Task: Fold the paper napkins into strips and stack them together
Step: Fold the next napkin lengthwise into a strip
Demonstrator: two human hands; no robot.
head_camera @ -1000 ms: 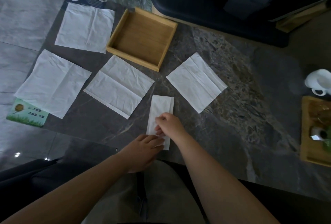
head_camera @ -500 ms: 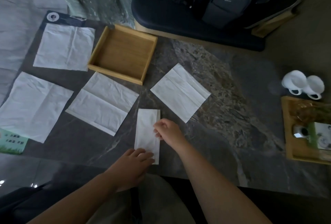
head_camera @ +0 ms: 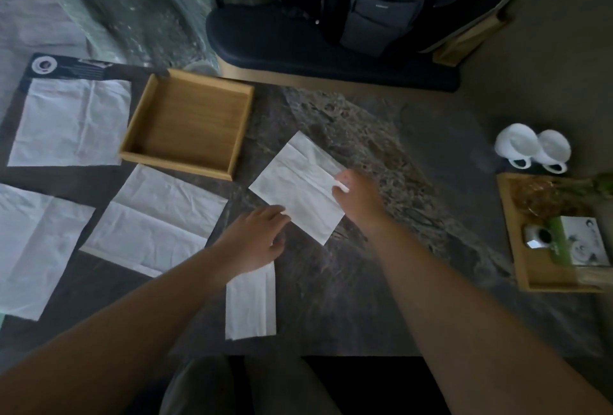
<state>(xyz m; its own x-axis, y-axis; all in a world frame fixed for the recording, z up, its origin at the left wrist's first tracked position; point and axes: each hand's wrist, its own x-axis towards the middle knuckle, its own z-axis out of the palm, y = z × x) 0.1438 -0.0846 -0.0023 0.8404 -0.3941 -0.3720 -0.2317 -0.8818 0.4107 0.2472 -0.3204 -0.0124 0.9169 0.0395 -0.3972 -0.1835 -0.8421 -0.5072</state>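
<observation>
A folded napkin strip (head_camera: 251, 306) lies on the dark marble table near its front edge, its upper end hidden under my left hand (head_camera: 253, 242). An open square napkin (head_camera: 298, 187) lies tilted in the middle of the table. My right hand (head_camera: 356, 197) pinches its right corner, which is lifted off the table. The fingertips of my left hand touch its lower left edge. Three more open napkins lie to the left: one in the middle (head_camera: 156, 220), one at the far left (head_camera: 30, 248) and one at the back left (head_camera: 71, 122).
An empty wooden tray (head_camera: 136, 135) stands behind the napkins. At the right are two white cups (head_camera: 532, 149) and a second wooden tray (head_camera: 517, 248) with small items. A dark bench (head_camera: 298, 49) with a backpack (head_camera: 381, 3) stands beyond the table's far edge.
Both hands have left the folded strip and moved up and right to the square napkin. My right hand now pinches its right corner. The camera has tilted toward the far side.
</observation>
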